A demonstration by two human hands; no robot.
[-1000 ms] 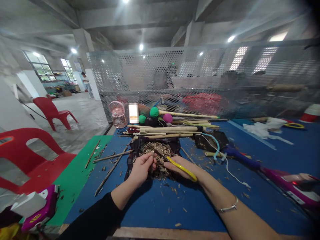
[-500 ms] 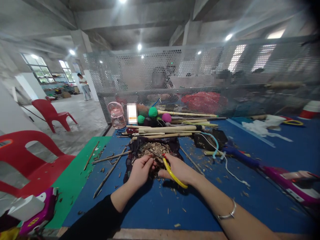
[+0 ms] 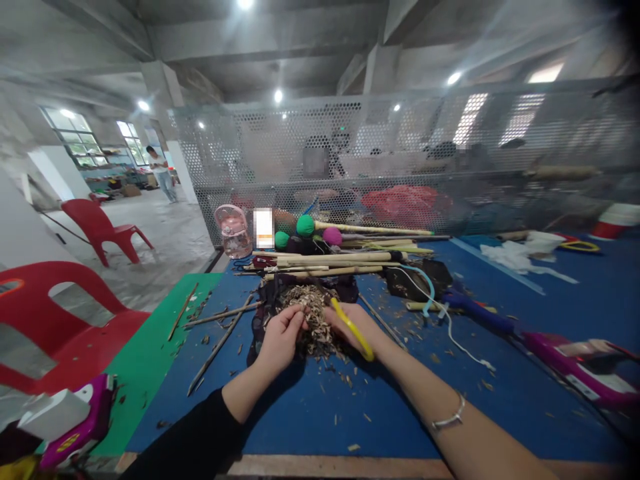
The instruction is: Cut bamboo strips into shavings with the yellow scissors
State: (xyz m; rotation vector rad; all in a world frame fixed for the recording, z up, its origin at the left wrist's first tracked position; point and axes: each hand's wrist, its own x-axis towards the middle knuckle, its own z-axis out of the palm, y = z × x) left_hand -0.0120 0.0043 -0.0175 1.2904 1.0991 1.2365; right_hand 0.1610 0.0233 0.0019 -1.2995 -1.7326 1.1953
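A heap of light-brown wood chips lies on a dark cloth in front of me. My left hand is at the left side of the heap, thumb and fingers pinched together; whatever is between them is too small or hidden to name. Across the heap, my right hand holds yellow-handled scissors, the handle lying over the back of the hand. Their blades are blurred, and the right fingertips are partly hidden near the chips.
Thin dark sticks lie left of the cloth. Behind it are pale sticks and green balls. A glue-gun-like purple tool lies right, a purple device left. Red chairs stand beside the table.
My right hand has moved slightly right and away from the left, still with the scissors. More of the chips shows between the hands. The left hand has barely moved.
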